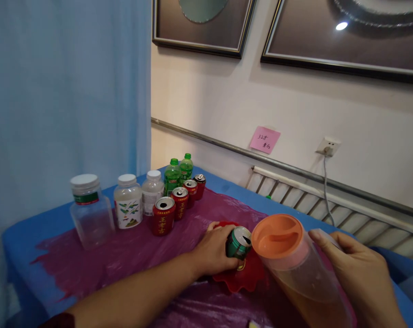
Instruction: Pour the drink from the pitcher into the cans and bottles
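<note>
My left hand (pixel 215 250) is wrapped round a green can (pixel 236 246) with an opened silver top, over a red scalloped mat (pixel 239 280). The can leans a little to the right. With my right hand (pixel 362 269) I grip the handle of a clear pitcher (pixel 312 282), which is tilted to the left. Its orange lid (pixel 277 237) is beside the can's top, very near or touching it; I cannot tell which. Brownish liquid shows inside the pitcher. No stream between the two is visible.
Several opened red cans (pixel 163 216) stand in a slanting row on the purple plastic sheet (pixel 124 269). Behind them are white-capped clear jars (pixel 92 214) and two green bottles (pixel 172 176). A blue curtain (pixel 69 91) hangs left; a radiator (pixel 302 193) lines the wall.
</note>
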`<state>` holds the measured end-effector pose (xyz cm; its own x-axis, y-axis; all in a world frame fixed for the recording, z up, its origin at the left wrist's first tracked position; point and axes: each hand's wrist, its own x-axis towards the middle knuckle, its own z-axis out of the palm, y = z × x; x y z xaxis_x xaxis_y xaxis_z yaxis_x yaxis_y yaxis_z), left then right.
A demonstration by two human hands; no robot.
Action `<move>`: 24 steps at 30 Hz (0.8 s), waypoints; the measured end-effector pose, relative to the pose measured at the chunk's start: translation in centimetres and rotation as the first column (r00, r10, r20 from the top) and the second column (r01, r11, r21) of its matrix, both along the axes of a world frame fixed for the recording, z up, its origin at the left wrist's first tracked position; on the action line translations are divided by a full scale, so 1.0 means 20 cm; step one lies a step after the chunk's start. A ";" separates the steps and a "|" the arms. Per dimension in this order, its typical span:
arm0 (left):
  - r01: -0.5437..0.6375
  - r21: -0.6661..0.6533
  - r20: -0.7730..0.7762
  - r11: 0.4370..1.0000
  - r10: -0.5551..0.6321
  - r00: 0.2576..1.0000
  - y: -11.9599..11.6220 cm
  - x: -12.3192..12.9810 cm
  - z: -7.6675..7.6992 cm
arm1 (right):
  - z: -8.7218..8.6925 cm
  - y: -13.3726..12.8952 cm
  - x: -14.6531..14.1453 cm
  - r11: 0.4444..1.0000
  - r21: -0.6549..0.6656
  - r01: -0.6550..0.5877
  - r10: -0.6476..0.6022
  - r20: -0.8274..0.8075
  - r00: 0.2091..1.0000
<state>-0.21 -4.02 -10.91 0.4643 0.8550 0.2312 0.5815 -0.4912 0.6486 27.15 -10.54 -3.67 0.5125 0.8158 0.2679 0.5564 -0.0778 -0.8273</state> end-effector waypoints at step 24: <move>-0.010 0.021 -0.022 1.000 0.011 1.000 0.01 0.00 -0.01 | -0.01 0.00 0.00 1.000 -0.004 0.005 -0.005 -0.021 1.000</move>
<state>-0.31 -3.84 -11.10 0.4605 0.8551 0.2383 0.6010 -0.4979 0.6252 27.09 -10.51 -3.84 0.5218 0.8145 0.2537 0.5386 -0.0840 -0.8384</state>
